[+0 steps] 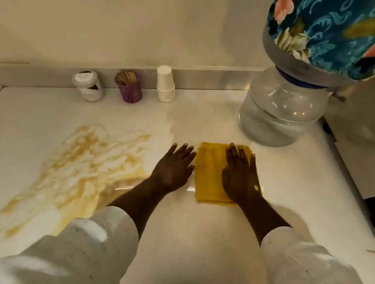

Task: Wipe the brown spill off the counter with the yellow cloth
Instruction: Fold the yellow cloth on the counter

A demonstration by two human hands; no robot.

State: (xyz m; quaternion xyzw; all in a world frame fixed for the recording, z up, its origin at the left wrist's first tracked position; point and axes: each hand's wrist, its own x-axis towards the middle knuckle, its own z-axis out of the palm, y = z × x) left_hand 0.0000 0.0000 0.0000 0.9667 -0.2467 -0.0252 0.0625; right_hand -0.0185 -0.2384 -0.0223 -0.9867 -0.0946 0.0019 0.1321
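Observation:
A folded yellow cloth [208, 174] lies flat on the white counter [195, 235], right of centre. My right hand [240, 172] rests palm down on the cloth's right half, fingers spread and pointing away from me. Just left of the cloth, my left hand [174, 166] lies flat on the bare counter with its fingers apart, touching or nearly touching the cloth's left edge. A wide, streaky brown spill [79, 169] covers the counter to the left, reaching from the middle toward the near left edge; my left forearm lies beside its right side.
Along the back wall stand a grey-lidded jar [89, 85], a purple cup of wooden sticks [129, 87] and a stack of white paper cups [165, 84]. A large clear water jug [278, 109] under a floral cover [332, 34] stands at the back right.

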